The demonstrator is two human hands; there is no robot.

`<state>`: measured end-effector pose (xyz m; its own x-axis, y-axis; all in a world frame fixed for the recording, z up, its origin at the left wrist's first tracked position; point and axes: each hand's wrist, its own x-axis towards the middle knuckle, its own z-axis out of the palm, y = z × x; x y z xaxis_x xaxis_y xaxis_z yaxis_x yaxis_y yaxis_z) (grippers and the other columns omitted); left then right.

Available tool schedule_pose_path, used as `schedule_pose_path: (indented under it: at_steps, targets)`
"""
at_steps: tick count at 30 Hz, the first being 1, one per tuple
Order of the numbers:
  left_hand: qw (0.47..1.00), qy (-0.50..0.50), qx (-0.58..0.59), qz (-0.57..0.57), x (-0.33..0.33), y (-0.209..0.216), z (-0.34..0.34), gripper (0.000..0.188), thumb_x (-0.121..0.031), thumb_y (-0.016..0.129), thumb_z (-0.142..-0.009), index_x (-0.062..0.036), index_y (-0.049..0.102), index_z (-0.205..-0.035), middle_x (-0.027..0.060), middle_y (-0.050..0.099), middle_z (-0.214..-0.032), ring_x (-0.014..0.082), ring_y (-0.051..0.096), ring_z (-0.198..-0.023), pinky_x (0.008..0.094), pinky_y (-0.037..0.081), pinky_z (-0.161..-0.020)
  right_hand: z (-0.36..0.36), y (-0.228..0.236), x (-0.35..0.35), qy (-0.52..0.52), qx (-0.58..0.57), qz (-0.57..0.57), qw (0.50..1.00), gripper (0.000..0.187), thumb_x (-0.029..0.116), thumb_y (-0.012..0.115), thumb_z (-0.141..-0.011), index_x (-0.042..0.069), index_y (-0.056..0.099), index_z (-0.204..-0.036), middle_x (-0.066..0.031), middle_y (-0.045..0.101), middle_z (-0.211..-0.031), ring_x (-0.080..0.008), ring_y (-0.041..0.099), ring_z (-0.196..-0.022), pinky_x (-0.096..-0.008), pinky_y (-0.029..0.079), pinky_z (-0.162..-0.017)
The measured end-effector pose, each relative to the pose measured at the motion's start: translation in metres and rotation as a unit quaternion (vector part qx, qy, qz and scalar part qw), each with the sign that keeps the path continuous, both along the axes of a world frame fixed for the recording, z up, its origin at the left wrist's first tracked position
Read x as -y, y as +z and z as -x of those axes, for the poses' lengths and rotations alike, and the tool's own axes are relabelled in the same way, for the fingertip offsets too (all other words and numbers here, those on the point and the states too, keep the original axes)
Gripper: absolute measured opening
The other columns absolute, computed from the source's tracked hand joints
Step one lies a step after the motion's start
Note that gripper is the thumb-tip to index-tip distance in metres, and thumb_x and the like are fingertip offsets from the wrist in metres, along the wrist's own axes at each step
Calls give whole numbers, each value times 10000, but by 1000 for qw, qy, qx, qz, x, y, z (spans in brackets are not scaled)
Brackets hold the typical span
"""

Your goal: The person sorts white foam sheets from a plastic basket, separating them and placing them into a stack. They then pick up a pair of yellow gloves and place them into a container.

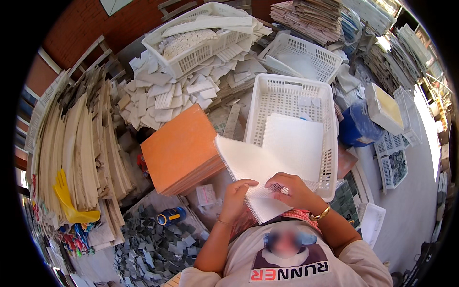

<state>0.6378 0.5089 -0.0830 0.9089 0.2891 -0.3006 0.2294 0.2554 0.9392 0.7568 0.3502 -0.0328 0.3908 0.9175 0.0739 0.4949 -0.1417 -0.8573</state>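
A thin white sheet with a fine grid texture (253,160) slants across the front of a white plastic basket (330,143), its near corner by my lap. My left hand (235,198) pinches the sheet's left edge between thumb and fingers. Over the near part of the sheet, my right hand (292,190) is closed with curled fingers on it; a small patch of dark-dotted mesh shows between them. Inside the basket lies a stack of similar white sheets (299,138), with a few small pale square pieces (309,102) farther back.
A stack of orange square boards (179,148) stands left of the basket. Loose grey tiles (153,244) and a blue-yellow tape roll (171,216) lie at lower left. A yellow glove (67,196) hangs on pale boards (79,148). White offcuts (162,95) heap behind; a blue bucket (356,124) stands right.
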Motion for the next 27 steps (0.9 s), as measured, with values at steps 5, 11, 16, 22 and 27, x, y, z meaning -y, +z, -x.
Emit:
schedule_pose_path:
  at_steps: [5, 11, 16, 22, 27]
  targets:
    - [998, -8, 62, -3, -2, -4, 5, 372, -323, 497, -861, 27, 621, -876, 68, 619, -845, 117, 529, -825, 257, 399, -767, 1, 22, 6, 102, -17, 86, 991, 538, 291, 743, -591, 63, 515, -1022, -108, 526, -997, -293, 541, -883, -336, 441, -766]
    - [997, -34, 49, -54, -6, 8, 2, 414, -372, 507, -849, 26, 622, -853, 71, 619, -824, 116, 530, -809, 257, 399, -755, 1, 25, 6, 138, -14, 110, 984, 567, 291, 737, -595, 71, 491, -1056, -108, 519, -1012, -299, 539, -900, -337, 443, -765]
    - [995, -43, 56, -63, -11, 9, 1, 419, -369, 503, -851, 32, 622, -835, 74, 620, -806, 119, 534, -792, 262, 406, -747, 0, 22, 4, 134, -29, 85, 987, 565, 288, 734, -602, 66, 491, -1061, -113, 521, -1025, -303, 535, -910, -345, 436, -786]
    - [994, -47, 74, -67, -12, 4, 1, 427, -376, 509, -845, 36, 622, -835, 77, 622, -804, 124, 539, -791, 266, 412, -741, -6, 19, 7, 147, -41, 80, 985, 529, 211, 692, -645, 64, 480, -1106, -127, 534, -1073, -307, 542, -922, -334, 435, -796]
    - [993, -39, 82, -73, -16, 0, 2, 419, -365, 502, -852, 35, 625, -838, 77, 625, -813, 128, 546, -795, 264, 414, -743, -8, 15, 11, 153, -64, 24, 986, 318, 154, 628, -705, 24, 559, -988, -156, 592, -932, -319, 573, -811, -338, 458, -712]
